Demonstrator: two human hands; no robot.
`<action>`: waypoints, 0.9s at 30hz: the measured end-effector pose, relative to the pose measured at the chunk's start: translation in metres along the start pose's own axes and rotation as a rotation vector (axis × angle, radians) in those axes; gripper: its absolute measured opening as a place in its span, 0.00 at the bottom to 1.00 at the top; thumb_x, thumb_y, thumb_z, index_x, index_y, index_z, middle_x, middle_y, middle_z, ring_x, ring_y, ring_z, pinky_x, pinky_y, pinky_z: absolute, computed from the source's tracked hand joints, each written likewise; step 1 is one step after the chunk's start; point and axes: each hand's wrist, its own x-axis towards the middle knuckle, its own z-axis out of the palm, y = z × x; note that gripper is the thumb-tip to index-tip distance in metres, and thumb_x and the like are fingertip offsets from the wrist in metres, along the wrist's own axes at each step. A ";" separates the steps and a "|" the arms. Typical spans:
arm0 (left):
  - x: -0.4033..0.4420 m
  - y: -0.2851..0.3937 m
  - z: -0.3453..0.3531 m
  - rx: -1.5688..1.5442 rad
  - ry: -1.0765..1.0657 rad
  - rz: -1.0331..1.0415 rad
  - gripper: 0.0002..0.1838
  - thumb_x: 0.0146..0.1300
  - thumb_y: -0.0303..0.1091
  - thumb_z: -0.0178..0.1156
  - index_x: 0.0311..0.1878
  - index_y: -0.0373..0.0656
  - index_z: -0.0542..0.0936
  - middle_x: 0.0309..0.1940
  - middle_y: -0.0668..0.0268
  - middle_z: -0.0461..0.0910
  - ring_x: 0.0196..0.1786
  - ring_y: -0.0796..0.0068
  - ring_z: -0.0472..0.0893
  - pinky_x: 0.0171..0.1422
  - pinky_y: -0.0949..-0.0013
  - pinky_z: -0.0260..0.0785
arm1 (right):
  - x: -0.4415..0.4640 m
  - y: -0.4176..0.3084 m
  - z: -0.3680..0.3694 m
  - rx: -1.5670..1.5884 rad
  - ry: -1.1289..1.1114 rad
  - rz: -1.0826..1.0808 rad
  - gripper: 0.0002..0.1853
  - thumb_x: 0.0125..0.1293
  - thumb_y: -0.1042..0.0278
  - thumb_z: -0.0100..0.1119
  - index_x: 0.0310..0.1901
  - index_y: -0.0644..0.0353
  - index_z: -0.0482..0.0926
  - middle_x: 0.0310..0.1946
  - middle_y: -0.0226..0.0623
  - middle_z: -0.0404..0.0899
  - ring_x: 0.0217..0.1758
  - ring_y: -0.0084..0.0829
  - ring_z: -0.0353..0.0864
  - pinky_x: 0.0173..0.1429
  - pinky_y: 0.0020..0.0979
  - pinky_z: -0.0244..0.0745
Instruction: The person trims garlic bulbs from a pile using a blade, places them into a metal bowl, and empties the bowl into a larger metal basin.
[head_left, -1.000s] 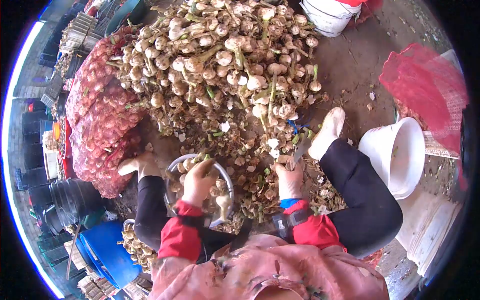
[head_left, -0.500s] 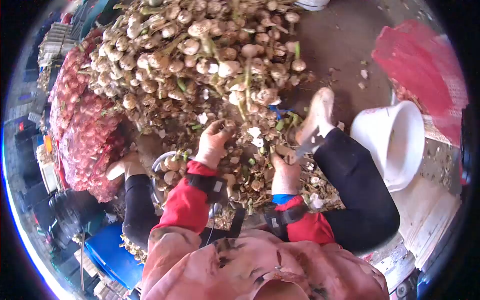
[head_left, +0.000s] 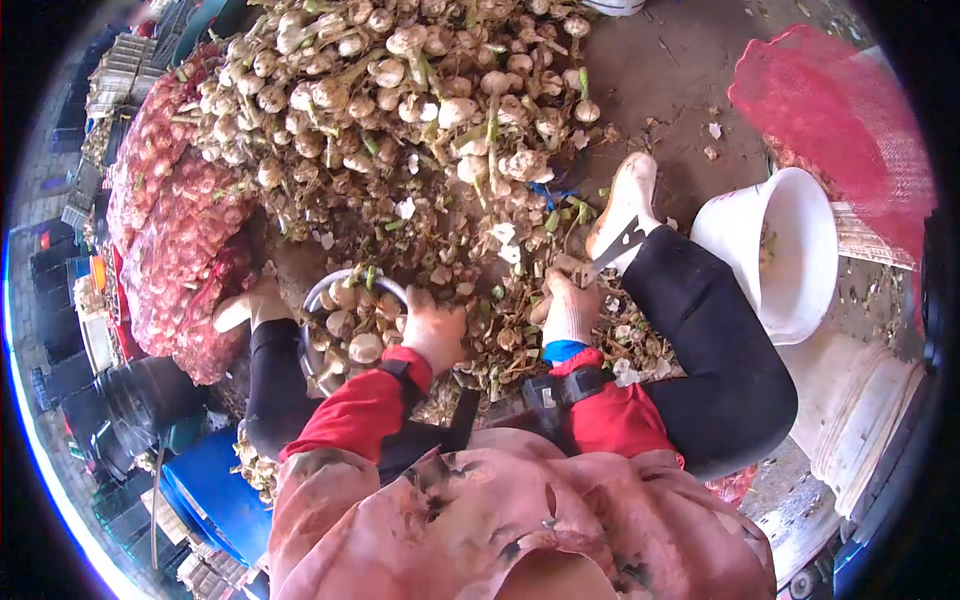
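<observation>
My left hand (head_left: 434,332) is at the right side of a metal bowl (head_left: 313,300) holding several trimmed garlic bulbs (head_left: 366,348). Its fingers curl downward by the rim, and whatever they hold is hidden. Closed around the brown handle of a knife (head_left: 622,246), my right hand (head_left: 570,308) stays low over the scraps, with the grey blade pointing up and right beside my shoe. In front of both hands spreads a large heap of garlic with stalks (head_left: 400,90). Loose skins and cut stems (head_left: 500,330) lie between the hands.
A red net sack full of garlic (head_left: 165,240) stands at the left. To the right are a white bucket (head_left: 800,250) lying tilted and a red net (head_left: 830,120). My right foot (head_left: 625,205) is close to the knife. A blue container (head_left: 220,495) sits at lower left.
My left hand has moved back from the scraps to the bowl's right side, turning its fingers down. The right hand with the knife has shifted only slightly.
</observation>
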 end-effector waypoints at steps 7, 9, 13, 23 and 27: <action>0.010 -0.009 0.082 0.139 0.303 0.141 0.21 0.57 0.37 0.58 0.56 0.54 0.77 0.44 0.61 0.83 0.56 0.57 0.78 0.78 0.35 0.39 | -0.006 -0.001 0.015 0.057 -0.057 -0.015 0.13 0.59 0.74 0.62 0.47 0.61 0.78 0.27 0.35 0.78 0.09 0.28 0.69 0.12 0.29 0.63; 0.007 -0.013 0.056 -0.046 0.152 0.058 0.19 0.54 0.33 0.59 0.52 0.52 0.81 0.41 0.60 0.84 0.51 0.55 0.80 0.75 0.45 0.53 | -0.006 0.000 0.015 -0.027 -0.063 -0.021 0.15 0.58 0.75 0.64 0.48 0.62 0.79 0.36 0.35 0.81 0.16 0.26 0.74 0.16 0.27 0.67; -0.060 -0.038 0.022 -0.676 0.646 -0.106 0.18 0.48 0.33 0.66 0.45 0.46 0.83 0.30 0.57 0.83 0.42 0.52 0.82 0.58 0.53 0.69 | 0.024 0.001 0.022 -0.101 -0.079 -0.169 0.16 0.58 0.74 0.66 0.49 0.60 0.81 0.39 0.34 0.84 0.34 0.26 0.80 0.39 0.29 0.74; -0.166 -0.138 0.117 -0.655 0.209 -0.587 0.44 0.41 0.57 0.76 0.61 0.48 0.74 0.44 0.53 0.83 0.52 0.53 0.82 0.56 0.54 0.74 | 0.230 -0.134 0.124 -0.431 -0.098 -0.606 0.31 0.50 0.56 0.70 0.57 0.54 0.79 0.42 0.43 0.86 0.45 0.36 0.85 0.50 0.36 0.78; -0.147 -0.154 0.128 -0.995 0.191 -0.625 0.51 0.45 0.55 0.74 0.72 0.47 0.64 0.54 0.49 0.80 0.57 0.51 0.80 0.60 0.57 0.73 | 0.259 -0.147 0.174 -0.607 -0.440 -0.615 0.22 0.60 0.58 0.67 0.56 0.51 0.81 0.50 0.34 0.84 0.49 0.31 0.83 0.55 0.33 0.76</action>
